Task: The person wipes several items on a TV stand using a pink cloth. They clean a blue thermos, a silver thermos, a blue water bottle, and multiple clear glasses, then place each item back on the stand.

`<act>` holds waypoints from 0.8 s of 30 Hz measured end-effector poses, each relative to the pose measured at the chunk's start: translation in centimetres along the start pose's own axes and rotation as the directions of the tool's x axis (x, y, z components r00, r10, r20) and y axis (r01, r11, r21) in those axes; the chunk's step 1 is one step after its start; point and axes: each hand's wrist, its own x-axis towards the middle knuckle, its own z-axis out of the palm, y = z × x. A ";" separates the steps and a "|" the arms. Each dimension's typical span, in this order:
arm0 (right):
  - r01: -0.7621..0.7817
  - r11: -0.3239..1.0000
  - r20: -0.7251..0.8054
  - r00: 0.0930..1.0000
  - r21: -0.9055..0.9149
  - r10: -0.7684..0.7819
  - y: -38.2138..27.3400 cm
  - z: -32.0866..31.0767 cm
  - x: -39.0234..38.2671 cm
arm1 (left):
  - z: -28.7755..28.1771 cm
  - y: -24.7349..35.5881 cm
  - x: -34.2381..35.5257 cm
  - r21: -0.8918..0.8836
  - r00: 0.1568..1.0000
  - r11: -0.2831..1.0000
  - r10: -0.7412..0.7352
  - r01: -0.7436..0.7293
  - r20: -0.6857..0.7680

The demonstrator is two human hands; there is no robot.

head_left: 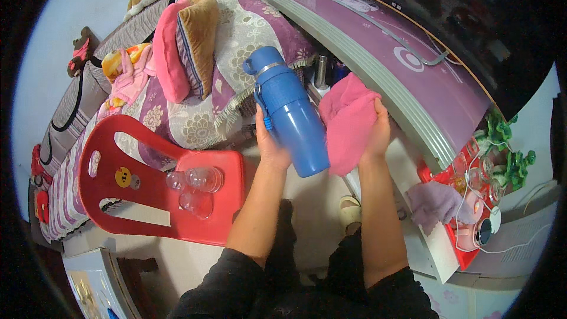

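Observation:
A blue water bottle point(298, 124) with a blue cap and strap is tilted in the middle of the view. My left hand point(273, 146) is closed around its left side, partly hidden behind it. A pink cloth point(348, 121) hangs from my right hand point(378, 133), whose fingers grip its right edge. The cloth's left edge is close by the bottle's lower body; whether they touch is hard to tell. Several clear plastic bottles point(204, 179) lie on the seat of a red plastic chair point(133, 212), left of my left forearm.
On the right stands a purple-topped cabinet point(378, 35) below a large dark screen point(472, 23). A red tray point(463, 254) with glasses, a white cable and a purple-grey cloth point(437, 204) is at the lower right. Behind the chair, a patterned sofa point(236, 29) holds cushions.

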 end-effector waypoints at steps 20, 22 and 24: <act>0.286 0.755 0.122 0.956 -0.590 -0.267 3.9 -1.6 1.3 | -0.5 1.4 0.1 -0.031 0.991 0.999 -0.013 0.017 0.137; 0.425 0.529 0.338 0.905 -0.735 -0.258 3.0 -0.3 1.1 | -0.5 1.6 -0.1 0.000 0.993 1.000 0.011 -0.011 0.114; 0.312 0.716 0.330 0.936 -0.624 -0.120 2.8 -1.0 1.3 | -0.5 1.8 -0.4 -0.039 0.978 0.998 -0.046 0.055 0.205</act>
